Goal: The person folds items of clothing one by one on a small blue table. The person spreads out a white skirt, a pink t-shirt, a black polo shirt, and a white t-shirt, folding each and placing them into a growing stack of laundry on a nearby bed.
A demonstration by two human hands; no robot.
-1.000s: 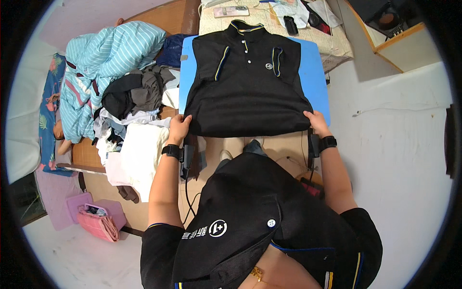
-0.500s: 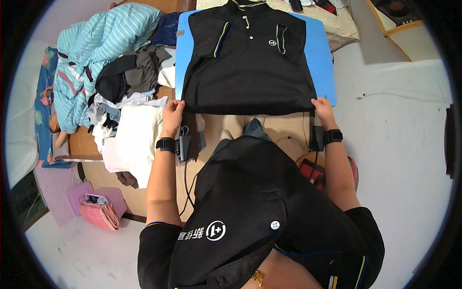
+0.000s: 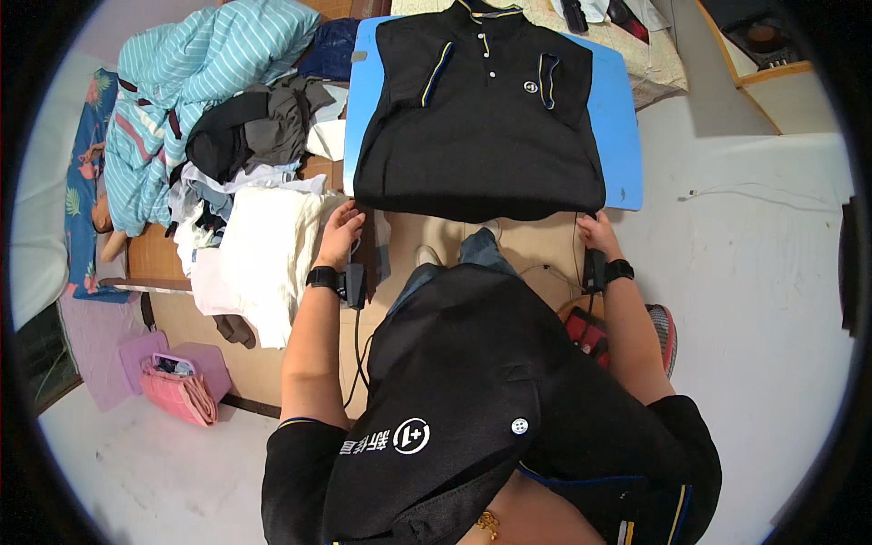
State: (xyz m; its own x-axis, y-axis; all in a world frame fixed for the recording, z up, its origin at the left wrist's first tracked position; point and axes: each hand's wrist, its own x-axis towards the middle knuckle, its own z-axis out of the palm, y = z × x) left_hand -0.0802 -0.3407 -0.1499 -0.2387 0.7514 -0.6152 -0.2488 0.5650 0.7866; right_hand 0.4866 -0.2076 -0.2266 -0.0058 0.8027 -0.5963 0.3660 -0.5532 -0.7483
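A black short-sleeved polo shirt (image 3: 481, 154) with yellow and blue trim lies front up on a blue board (image 3: 622, 136). Its collar is at the far end, and its hem droops over the board's near edge. At the hem's left corner is my left hand (image 3: 341, 234), fingers slightly apart and just below the cloth. My right hand (image 3: 600, 236) is by the right corner, its fingers loosely bent beside the hem. Neither hand visibly grips the fabric, though the fingertips lie close to it. Each wrist wears a black strap with a small box.
At the left, a bed holds a striped blue quilt (image 3: 213, 54), dark clothes (image 3: 263, 127) and white clothes (image 3: 272, 245). Someone's arm (image 3: 113, 247) rests there. A pink-and-purple bin (image 3: 186, 391) stands on the floor. Cables hang near both wrists; a red bag (image 3: 586, 336) lies lower right.
Both hands have let go of the hem's corners and dropped slightly toward me. The hem now curves over the board's near edge. The whole view has shifted a little.
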